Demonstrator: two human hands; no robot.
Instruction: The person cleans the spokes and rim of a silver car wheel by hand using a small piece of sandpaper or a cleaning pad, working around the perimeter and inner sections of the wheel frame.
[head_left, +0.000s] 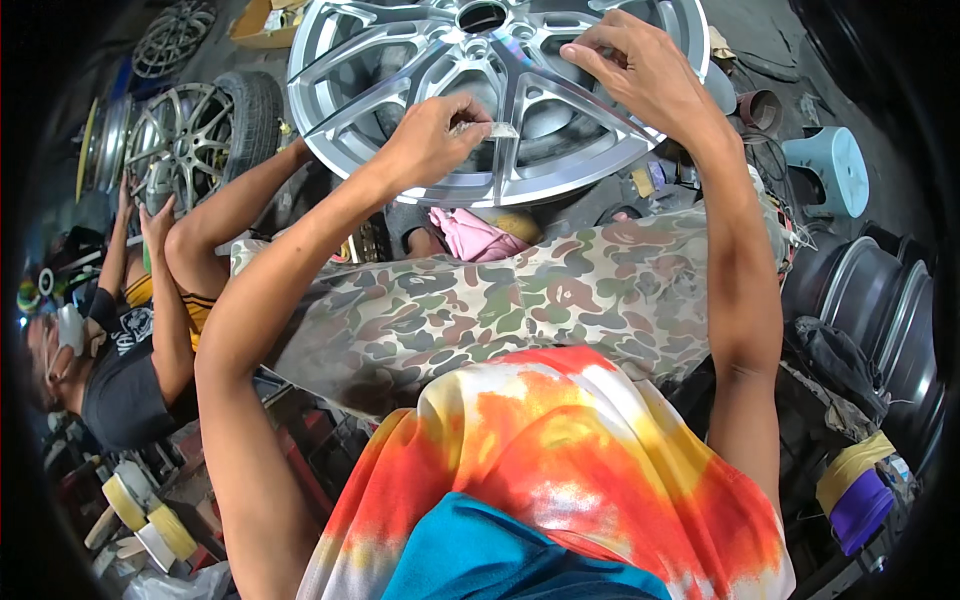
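A silver alloy wheel rim (506, 161) with polished spokes lies before me at the top of the view, beyond my knees. My left hand (442, 139) pinches a small, flat, whitish strip (501, 130) between thumb and fingers, over a spoke near the rim's lower middle. My right hand (630, 67) hovers over or rests on the spokes at the upper right, its fingers bent with thumb and forefinger close together. Nothing shows between them, though the inner side of its fingers is partly hidden. Whether it touches the metal, I cannot tell.
A co-worker sits at the left with both hands at another wheel (184, 139), beside a tyre (255, 124). A light blue plastic stool (844, 171) stands at the right, above stacked wheel rims (862, 289). Pink cloth (480, 236) lies below the rim. A cardboard box (262, 30) is upper left.
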